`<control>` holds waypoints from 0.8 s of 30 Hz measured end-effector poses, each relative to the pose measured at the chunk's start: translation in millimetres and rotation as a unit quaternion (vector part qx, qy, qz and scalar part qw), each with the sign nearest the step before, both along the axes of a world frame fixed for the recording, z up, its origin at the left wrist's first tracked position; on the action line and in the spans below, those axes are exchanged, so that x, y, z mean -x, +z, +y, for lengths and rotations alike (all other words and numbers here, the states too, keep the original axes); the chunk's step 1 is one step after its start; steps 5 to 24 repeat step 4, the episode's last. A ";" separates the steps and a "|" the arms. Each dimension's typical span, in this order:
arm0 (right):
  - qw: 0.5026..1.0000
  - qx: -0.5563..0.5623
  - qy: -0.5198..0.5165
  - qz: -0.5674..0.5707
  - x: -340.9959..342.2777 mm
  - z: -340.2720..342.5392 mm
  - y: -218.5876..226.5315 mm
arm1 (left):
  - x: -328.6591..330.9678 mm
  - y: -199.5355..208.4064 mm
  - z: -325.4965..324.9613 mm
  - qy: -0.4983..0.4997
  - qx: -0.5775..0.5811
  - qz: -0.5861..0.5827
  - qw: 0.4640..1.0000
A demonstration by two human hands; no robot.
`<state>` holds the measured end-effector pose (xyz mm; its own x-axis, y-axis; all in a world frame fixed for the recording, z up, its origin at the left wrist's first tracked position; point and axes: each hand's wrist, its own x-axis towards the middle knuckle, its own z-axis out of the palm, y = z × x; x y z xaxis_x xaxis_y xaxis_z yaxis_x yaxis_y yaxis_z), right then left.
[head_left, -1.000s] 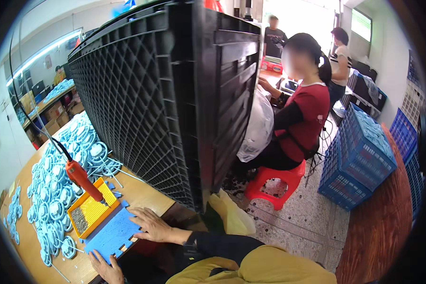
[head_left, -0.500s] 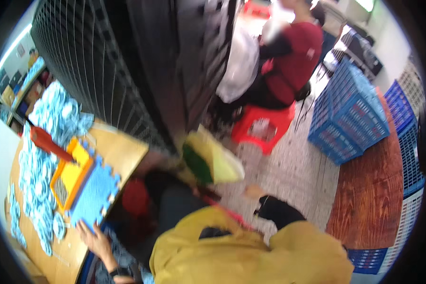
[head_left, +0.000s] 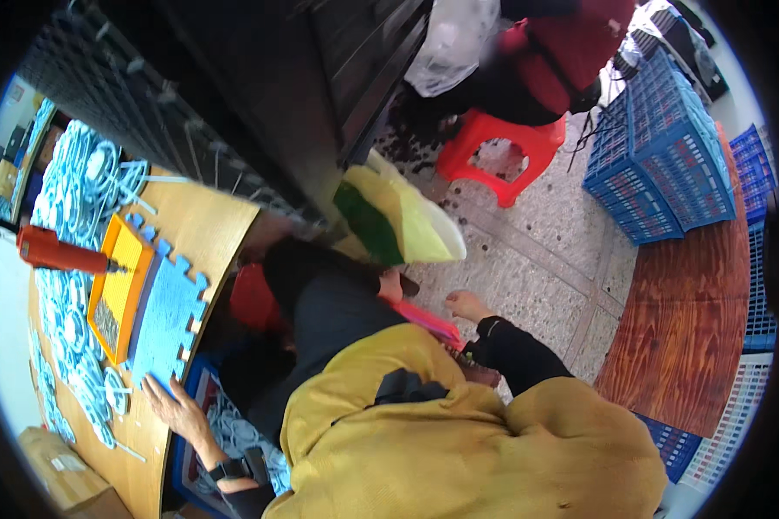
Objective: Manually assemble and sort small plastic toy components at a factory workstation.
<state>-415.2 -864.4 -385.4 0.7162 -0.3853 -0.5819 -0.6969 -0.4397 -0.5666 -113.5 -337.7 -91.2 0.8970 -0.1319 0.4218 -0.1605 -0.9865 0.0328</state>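
My left hand point(head_left: 177, 413) rests at the near edge of a blue foam mat point(head_left: 177, 298) on the wooden table, fingers stretched out and holding nothing. On the mat's left sits a yellow tray point(head_left: 140, 281) with small metal pieces, perhaps screws, in its near compartment. A red electric screwdriver point(head_left: 61, 251) points toward that tray from the left. Pale blue looped parts point(head_left: 74, 320) are heaped along the table's far and left side. Over the floor to my right, my right hand point(head_left: 469, 305) hangs with loosely bent fingers and nothing visible in it.
A dark mesh-sided structure point(head_left: 260, 95) looms ahead. Beside it is a yellow-green bag point(head_left: 407, 221). A person in red point(head_left: 571, 48) sits on a red stool point(head_left: 541, 156). Blue crates point(head_left: 658, 164) stand by a wooden surface point(head_left: 679, 329) at right. A cardboard box point(head_left: 56, 463) lies lower left.
The view has tipped downward, so the stool, crates and seated person sit higher in the picture. My left hand stays by the mat's edge. My right hand still hangs over the floor.
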 end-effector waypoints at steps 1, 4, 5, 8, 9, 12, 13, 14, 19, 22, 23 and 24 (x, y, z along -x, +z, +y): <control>0.999 -0.005 -0.034 0.006 -17.5 -6.3 8.5 | -1.7 -0.9 0.4 0.011 -0.008 0.006 1.000; 0.993 0.056 -0.095 -0.051 -39.1 -31.0 26.8 | -8.6 -9.5 0.9 0.072 -0.061 0.021 0.995; 0.993 0.056 -0.095 -0.051 -39.1 -31.0 26.8 | -8.6 -9.5 0.9 0.072 -0.061 0.021 0.995; 0.993 0.056 -0.095 -0.051 -39.1 -31.0 26.8 | -8.6 -9.5 0.9 0.072 -0.061 0.021 0.995; 0.993 0.056 -0.095 -0.051 -39.1 -31.0 26.8 | -8.6 -9.5 0.9 0.072 -0.061 0.021 0.995; 0.993 0.056 -0.095 -0.051 -39.1 -31.0 26.8 | -8.6 -9.5 0.9 0.072 -0.061 0.021 0.995; 0.993 0.056 -0.095 -0.051 -39.1 -31.0 26.8 | -8.6 -9.5 0.9 0.072 -0.061 0.021 0.995; 0.993 0.056 -0.095 -0.051 -39.1 -31.0 26.8 | -8.6 -9.5 0.9 0.072 -0.061 0.021 0.995; 0.993 0.056 -0.095 -0.051 -39.1 -31.0 26.8 | -8.6 -9.5 0.9 0.072 -0.061 0.021 0.995; 0.993 0.056 -0.095 -0.051 -39.1 -31.0 26.8 | -8.6 -9.5 0.9 0.072 -0.061 0.021 0.995; 0.993 0.056 -0.095 -0.051 -39.1 -31.0 26.8 | -8.6 -9.5 0.9 0.072 -0.061 0.021 0.995; 0.993 0.056 -0.095 -0.051 -39.1 -31.0 26.8 | -8.6 -9.5 0.9 0.072 -0.061 0.021 0.995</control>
